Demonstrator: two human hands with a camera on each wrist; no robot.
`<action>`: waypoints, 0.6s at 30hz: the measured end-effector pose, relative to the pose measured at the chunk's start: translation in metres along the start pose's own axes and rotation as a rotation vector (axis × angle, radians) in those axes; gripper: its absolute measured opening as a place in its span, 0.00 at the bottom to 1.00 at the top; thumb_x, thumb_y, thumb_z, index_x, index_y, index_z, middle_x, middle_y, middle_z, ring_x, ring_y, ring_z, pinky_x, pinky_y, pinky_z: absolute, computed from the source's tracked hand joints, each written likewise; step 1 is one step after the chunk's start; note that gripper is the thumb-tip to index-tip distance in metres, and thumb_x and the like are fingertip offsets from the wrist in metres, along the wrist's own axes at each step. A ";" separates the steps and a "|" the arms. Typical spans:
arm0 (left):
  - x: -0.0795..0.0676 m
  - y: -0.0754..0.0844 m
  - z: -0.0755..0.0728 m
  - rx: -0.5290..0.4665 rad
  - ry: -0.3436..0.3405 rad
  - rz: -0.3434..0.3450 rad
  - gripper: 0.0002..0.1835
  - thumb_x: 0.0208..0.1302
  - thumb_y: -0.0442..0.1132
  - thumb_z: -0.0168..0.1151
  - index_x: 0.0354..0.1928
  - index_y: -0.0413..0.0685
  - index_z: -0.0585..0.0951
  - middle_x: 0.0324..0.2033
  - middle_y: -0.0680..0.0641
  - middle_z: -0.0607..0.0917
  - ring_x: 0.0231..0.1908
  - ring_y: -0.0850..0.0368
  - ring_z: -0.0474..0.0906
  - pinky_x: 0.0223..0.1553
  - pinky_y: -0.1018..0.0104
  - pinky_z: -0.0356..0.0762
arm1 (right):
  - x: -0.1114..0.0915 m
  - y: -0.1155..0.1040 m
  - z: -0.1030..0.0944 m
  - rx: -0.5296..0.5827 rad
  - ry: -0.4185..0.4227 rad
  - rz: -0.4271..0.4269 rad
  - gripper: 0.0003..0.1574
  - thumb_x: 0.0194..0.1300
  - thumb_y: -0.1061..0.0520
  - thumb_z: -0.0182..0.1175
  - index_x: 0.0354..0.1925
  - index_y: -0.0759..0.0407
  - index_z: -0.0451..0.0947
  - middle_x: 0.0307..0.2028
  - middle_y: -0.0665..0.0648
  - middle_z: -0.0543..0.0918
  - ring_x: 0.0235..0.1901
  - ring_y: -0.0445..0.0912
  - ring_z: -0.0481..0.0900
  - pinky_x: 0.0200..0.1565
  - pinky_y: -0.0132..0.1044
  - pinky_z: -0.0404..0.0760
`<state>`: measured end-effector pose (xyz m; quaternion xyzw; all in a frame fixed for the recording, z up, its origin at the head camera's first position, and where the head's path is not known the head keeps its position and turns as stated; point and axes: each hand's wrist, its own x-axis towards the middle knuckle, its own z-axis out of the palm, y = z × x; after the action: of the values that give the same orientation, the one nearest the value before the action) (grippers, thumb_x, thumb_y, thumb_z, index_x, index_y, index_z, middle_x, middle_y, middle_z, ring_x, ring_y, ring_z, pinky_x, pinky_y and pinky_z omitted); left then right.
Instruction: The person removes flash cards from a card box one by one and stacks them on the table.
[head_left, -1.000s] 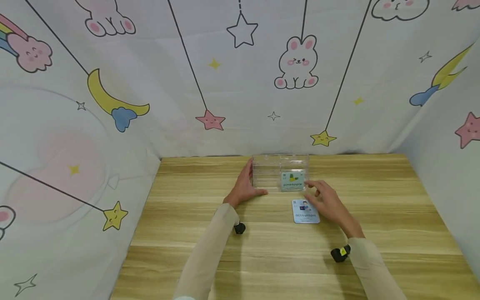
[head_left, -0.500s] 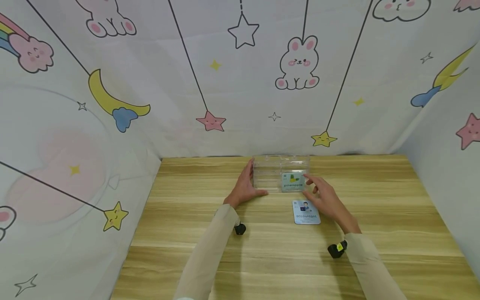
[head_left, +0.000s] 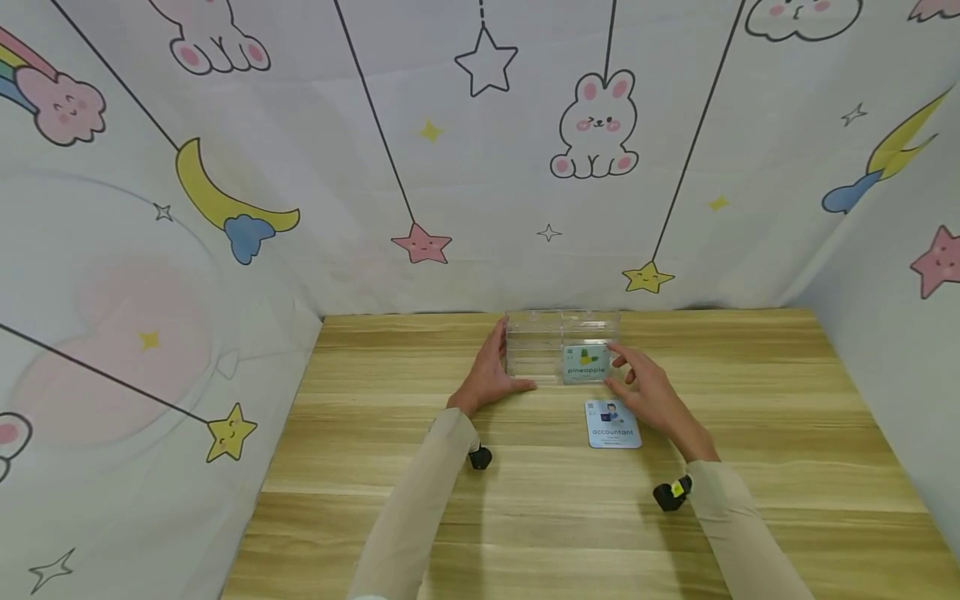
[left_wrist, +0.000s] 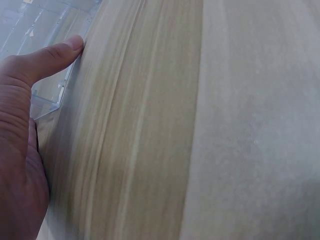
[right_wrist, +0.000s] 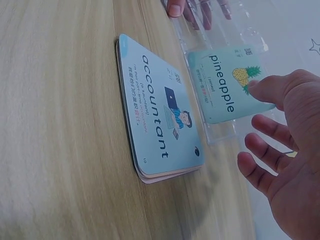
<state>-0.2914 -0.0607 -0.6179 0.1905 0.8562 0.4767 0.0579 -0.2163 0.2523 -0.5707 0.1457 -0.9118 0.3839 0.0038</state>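
- Head view: a yellow moon (head_left: 202, 192) was printed on the pale cloth (head_left: 337, 167), beyond and to the left of the left fingers.
- The left hand (head_left: 483, 377) held the clear case (head_left: 534, 340) by its left end, thumb stretched along the near lower edge and set apart from the other fingers, which lay along the side.
- The clear case sat on the wooden table (head_left: 360, 433), between the fingers of both hands.
- The pineapple card (head_left: 583, 367) was at the near compartment of the case's right column, just beside the right fingertips and apart from the left thumb; how deep it sat I couldn't tell.
- The accountant stack (head_left: 613, 427) lay flat on the table, just nearer than the right thumb.
- The right hand (head_left: 656, 402) had thumb and index apart at the pineapple card's right edge, the others loosely bent with gaps between; whether the tips pressed the card I couldn't tell.
- A black device (head_left: 667, 497) was strapped at the right wrist, behind those fingers.
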 end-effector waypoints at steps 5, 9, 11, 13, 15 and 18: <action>0.000 0.000 0.000 0.004 -0.004 -0.007 0.75 0.46 0.46 0.88 0.84 0.54 0.39 0.81 0.46 0.53 0.78 0.54 0.54 0.74 0.67 0.60 | -0.001 0.000 -0.001 0.004 0.006 -0.004 0.40 0.72 0.62 0.65 0.76 0.61 0.63 0.54 0.66 0.79 0.39 0.52 0.74 0.41 0.46 0.77; 0.001 -0.002 0.000 0.006 -0.005 -0.008 0.75 0.46 0.47 0.88 0.84 0.55 0.39 0.81 0.46 0.52 0.78 0.55 0.54 0.74 0.67 0.60 | -0.002 0.000 -0.001 0.004 0.011 -0.005 0.39 0.72 0.62 0.65 0.76 0.61 0.64 0.54 0.66 0.79 0.39 0.52 0.74 0.40 0.46 0.76; 0.001 -0.003 0.001 0.005 -0.005 -0.007 0.76 0.46 0.47 0.88 0.84 0.55 0.39 0.81 0.46 0.52 0.78 0.55 0.54 0.74 0.67 0.59 | -0.002 0.001 -0.001 0.006 0.016 -0.006 0.39 0.72 0.61 0.65 0.76 0.61 0.64 0.54 0.66 0.79 0.39 0.51 0.74 0.40 0.46 0.76; 0.001 -0.004 0.001 0.002 -0.004 -0.006 0.76 0.46 0.47 0.88 0.84 0.55 0.39 0.81 0.46 0.52 0.78 0.55 0.54 0.74 0.66 0.59 | -0.002 0.001 0.000 0.011 0.022 -0.010 0.38 0.72 0.61 0.66 0.75 0.61 0.65 0.54 0.66 0.79 0.39 0.52 0.74 0.40 0.46 0.76; 0.002 -0.004 0.001 -0.003 -0.004 -0.006 0.76 0.46 0.47 0.88 0.84 0.55 0.39 0.81 0.46 0.52 0.78 0.55 0.54 0.74 0.66 0.59 | -0.003 0.001 0.000 0.011 0.029 -0.014 0.38 0.72 0.61 0.66 0.75 0.61 0.66 0.55 0.66 0.79 0.39 0.52 0.74 0.40 0.46 0.76; 0.002 -0.004 0.001 -0.009 -0.005 -0.009 0.76 0.46 0.47 0.88 0.84 0.55 0.39 0.81 0.46 0.51 0.78 0.54 0.54 0.74 0.66 0.60 | -0.003 0.002 0.000 0.010 0.042 -0.021 0.37 0.71 0.62 0.66 0.74 0.61 0.67 0.55 0.67 0.79 0.40 0.52 0.74 0.40 0.47 0.76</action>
<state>-0.2936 -0.0612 -0.6211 0.1875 0.8549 0.4796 0.0632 -0.2138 0.2543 -0.5723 0.1473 -0.9080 0.3913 0.0260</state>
